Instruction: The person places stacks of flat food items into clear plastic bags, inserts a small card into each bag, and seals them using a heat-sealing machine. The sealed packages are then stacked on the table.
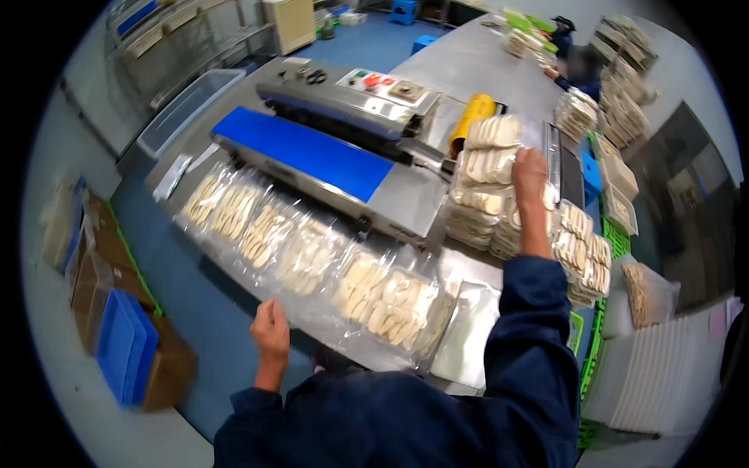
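My right hand (529,169) reaches to the stacked trays of pale sliced food (494,167) at the right of the table, at their right edge; whether its fingers grip a tray is hidden. Off the table's near edge, my left hand (270,327) is curled with nothing visible in it. Along that edge lies a row of clear plastic bags (307,257) with trays of pale slices inside. At the row's right end is a pile of flat clear bags (466,327). Behind the row stands a band sealing machine (351,111) with a blue conveyor belt (304,152).
More filled trays (585,251) are stacked at the right. A yellow roll (474,120) lies behind the stacks. A clear plastic bin (187,111) stands at the back left, cardboard boxes (169,362) at the lower left. A person (576,73) is at the table's far end.
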{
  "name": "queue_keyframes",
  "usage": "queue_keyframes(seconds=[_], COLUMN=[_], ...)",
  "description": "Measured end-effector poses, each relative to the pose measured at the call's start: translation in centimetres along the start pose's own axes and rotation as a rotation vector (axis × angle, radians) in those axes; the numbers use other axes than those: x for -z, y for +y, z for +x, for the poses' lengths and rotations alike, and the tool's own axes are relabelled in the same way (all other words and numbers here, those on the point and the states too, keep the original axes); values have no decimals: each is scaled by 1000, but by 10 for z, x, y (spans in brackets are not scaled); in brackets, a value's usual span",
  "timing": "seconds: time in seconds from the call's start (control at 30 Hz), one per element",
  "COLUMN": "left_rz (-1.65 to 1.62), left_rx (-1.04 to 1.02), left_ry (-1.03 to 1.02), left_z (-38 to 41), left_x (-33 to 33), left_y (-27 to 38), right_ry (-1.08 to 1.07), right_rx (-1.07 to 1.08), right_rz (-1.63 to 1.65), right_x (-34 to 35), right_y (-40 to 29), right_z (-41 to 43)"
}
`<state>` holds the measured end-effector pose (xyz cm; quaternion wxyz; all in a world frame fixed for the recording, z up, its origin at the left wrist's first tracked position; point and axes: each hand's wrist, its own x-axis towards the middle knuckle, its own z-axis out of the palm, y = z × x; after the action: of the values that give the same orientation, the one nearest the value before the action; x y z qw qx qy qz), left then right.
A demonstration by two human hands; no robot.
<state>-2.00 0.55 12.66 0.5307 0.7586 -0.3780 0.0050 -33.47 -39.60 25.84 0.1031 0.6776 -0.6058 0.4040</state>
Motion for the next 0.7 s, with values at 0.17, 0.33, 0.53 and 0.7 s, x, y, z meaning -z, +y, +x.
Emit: queue_keyframes(seconds=[0.17, 0.33, 0.53, 0.7], left_rz=[30, -131, -317, -161], left_rx=[-21, 49, 83, -193], left_ry=[12, -154, -169, -93], left_z=[19, 24, 35, 30], left_x=[-1, -5, 2, 30], left_y=[14, 13, -31, -24], right_ry=[-802, -1659, -999, -625], right_rx=[-365, -504, -450, -632], right_rz=[1059, 1085, 738, 1089], right_x=[131, 115, 82, 91], right_y=[-119, -173, -167, -178], right_z=[-93, -219, -302, -400])
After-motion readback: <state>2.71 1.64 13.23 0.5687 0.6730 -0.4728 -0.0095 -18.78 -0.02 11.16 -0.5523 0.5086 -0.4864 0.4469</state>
